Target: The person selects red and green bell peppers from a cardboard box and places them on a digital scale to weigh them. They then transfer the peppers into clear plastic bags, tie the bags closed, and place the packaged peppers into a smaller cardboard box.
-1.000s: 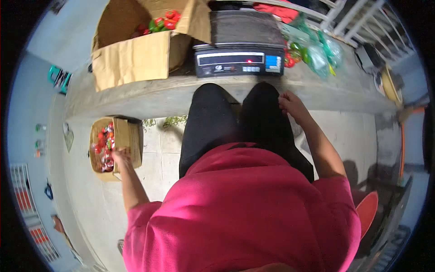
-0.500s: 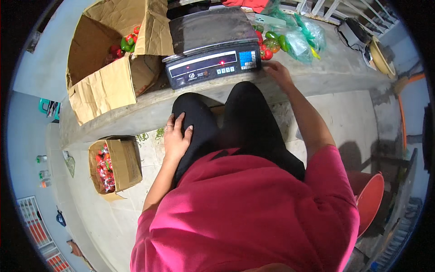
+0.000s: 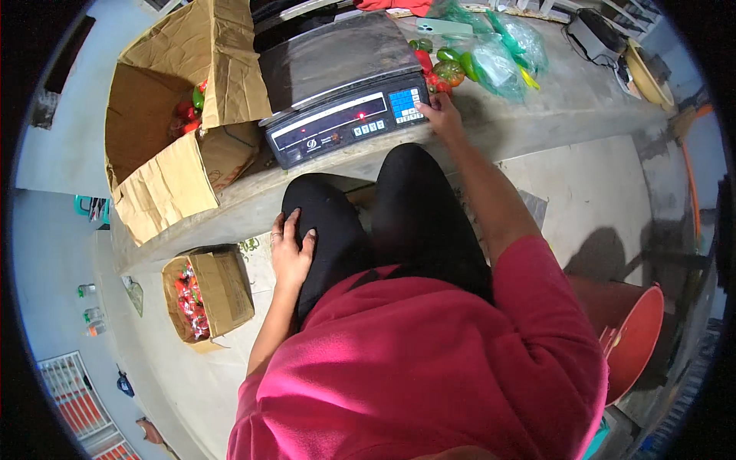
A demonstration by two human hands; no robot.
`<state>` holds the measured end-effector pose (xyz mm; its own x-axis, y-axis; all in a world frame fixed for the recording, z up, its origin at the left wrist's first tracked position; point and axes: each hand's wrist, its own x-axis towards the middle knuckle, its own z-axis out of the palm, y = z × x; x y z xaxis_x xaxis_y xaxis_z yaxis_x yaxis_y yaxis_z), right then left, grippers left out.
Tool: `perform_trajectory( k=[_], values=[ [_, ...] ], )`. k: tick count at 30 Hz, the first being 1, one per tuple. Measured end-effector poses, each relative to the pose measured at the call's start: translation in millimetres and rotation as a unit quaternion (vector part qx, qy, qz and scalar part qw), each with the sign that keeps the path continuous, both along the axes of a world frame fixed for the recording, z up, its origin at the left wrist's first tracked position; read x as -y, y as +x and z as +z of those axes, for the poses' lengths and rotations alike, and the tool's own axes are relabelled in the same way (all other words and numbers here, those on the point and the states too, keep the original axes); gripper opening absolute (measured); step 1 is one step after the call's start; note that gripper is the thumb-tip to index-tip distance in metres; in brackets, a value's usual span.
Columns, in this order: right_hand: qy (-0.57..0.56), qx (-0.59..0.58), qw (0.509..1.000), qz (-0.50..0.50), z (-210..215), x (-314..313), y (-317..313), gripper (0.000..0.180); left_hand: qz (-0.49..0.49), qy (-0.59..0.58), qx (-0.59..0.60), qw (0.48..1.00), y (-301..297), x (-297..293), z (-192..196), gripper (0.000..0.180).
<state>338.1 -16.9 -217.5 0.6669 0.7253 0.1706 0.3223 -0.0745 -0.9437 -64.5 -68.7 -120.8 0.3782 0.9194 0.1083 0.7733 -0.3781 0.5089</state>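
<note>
A digital weighing scale [image 3: 330, 142] with a dark panel, red lit digits and a blue keypad [image 3: 405, 103] stands on the concrete ledge in front of my knees. My right hand [image 3: 441, 116] is at the keypad's right edge, one digit stretched onto the keys and nothing held. The scale's grey top plate [image 3: 345, 57] bears nothing. Just beyond that hand lie red peppers [image 3: 424, 61], green peppers [image 3: 448, 54] and a greenish-brown tomato-like one [image 3: 448, 73]. On my left thigh rests my left hand [image 3: 290, 257], its fingers spread and empty.
Left of the scale, a large open cardboard box [image 3: 153, 100] holds red and green peppers. A smaller box [image 3: 222, 295] of wrapped red peppers sits on the floor. Green plastic bags [image 3: 498, 65], a phone [image 3: 445, 27] and a yellow bowl [image 3: 648, 77] are at the right; a red bucket [image 3: 640, 345] stands beside me.
My right hand has moved left from beside the scale onto its keypad. My left hand stays on my thigh. The whole view has shifted slightly.
</note>
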Motion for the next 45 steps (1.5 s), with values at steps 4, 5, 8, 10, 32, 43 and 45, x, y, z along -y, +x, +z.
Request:
perform_trajectory(
  k=[4,5,8,10,32,43,45],
  values=[
    [0.009,-0.020,0.998,0.051,-9.3,2.0,14.3,0.038,-0.004,0.001,-0.008,1.000,2.5,-2.4,0.2,0.047],
    [-0.004,-0.012,0.999,0.049,-9.7,1.3,15.6,0.038,-0.005,0.004,-0.008,1.000,3.2,-2.6,0.9,0.047],
    [-0.076,0.074,0.994,0.004,7.4,1.2,-7.8,0.050,0.003,0.004,0.007,1.000,-4.2,2.1,-0.8,0.046],
    [-0.063,-0.025,0.998,0.016,-19.4,0.9,17.3,0.056,-0.074,0.014,0.002,0.997,-3.5,-7.9,12.5,0.046],
    [-0.039,-0.245,0.969,0.007,8.9,14.7,26.1,0.021,-0.125,0.023,-0.294,0.947,11.1,-438.6,170.4,0.080],
    [-0.067,-0.321,0.944,0.044,28.0,16.6,19.8,0.016,-0.219,-0.067,-0.374,0.898,59.2,-450.1,57.7,0.092],
    [-0.070,-0.322,0.942,0.059,26.0,18.7,25.9,0.016,-0.214,-0.086,-0.388,0.892,60.5,-444.9,64.1,0.092]
  ],
)
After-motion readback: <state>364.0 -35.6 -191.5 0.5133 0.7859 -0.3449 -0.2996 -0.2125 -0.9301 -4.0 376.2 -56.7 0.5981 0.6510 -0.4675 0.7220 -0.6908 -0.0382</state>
